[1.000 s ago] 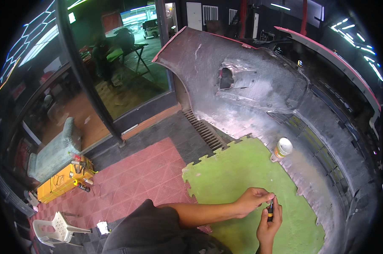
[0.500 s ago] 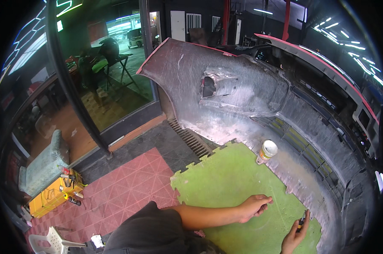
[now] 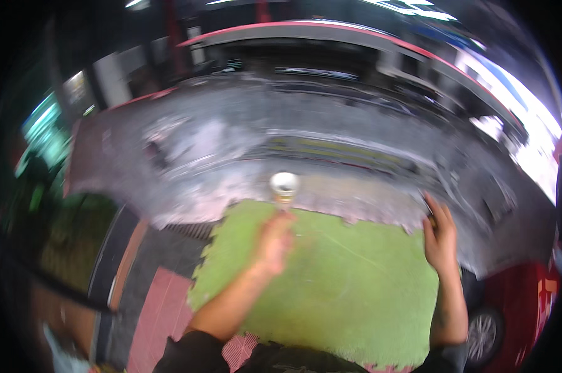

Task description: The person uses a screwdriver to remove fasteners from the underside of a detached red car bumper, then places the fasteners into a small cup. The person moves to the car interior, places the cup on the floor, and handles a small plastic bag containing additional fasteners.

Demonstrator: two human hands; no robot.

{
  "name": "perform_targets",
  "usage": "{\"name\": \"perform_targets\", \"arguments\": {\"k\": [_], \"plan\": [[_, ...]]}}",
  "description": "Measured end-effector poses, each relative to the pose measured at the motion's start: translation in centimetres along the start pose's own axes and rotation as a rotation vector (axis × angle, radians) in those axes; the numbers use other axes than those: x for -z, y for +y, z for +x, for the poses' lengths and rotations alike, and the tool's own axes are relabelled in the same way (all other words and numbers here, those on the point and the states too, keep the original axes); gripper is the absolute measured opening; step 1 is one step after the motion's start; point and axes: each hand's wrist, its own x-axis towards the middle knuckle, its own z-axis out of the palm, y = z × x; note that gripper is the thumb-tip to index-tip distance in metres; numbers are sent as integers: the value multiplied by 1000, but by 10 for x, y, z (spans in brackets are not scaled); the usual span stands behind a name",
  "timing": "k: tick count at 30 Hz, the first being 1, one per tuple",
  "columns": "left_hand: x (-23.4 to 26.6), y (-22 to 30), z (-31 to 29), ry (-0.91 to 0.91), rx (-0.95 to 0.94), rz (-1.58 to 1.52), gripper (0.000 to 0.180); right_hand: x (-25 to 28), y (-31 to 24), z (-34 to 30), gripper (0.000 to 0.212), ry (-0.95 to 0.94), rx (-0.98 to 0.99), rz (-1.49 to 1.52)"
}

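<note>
From the tub [image 3: 285, 182], left hand [image 3: 273, 245] is at six o'clock, right hand [image 3: 440, 237] at four; neither grip is clear. Level handling should help.

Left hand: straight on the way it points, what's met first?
Likely the white round tub with a yellowish label, just ahead of the left hand; blur and unclear depth hide any gap.

Between the left grip [image 3: 275, 242] and the right grip [image 3: 441, 239], a hand could pass over the green mat [image 3: 343, 286]. Across the far side, the curved grey bumper [image 3: 349, 124] blocks the way, with a white cup [image 3: 285, 189] at its near edge, just beyond the left grip. A red car [image 3: 511, 304] bounds the near right.
</note>
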Motion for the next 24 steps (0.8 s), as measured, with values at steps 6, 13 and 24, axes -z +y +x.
{"name": "perform_targets", "arguments": {"k": [6,13,24], "plan": [[-68,225,63,92,-1221,593,23,33,8,77,46,-22,29,-222],[-153,372,98,265,-1485,1700,58,3,13,213,47,133,75,-456],[-126,359,157,34,-1165,1919,85,-37,23,298,58,124,-120,-581]]}}
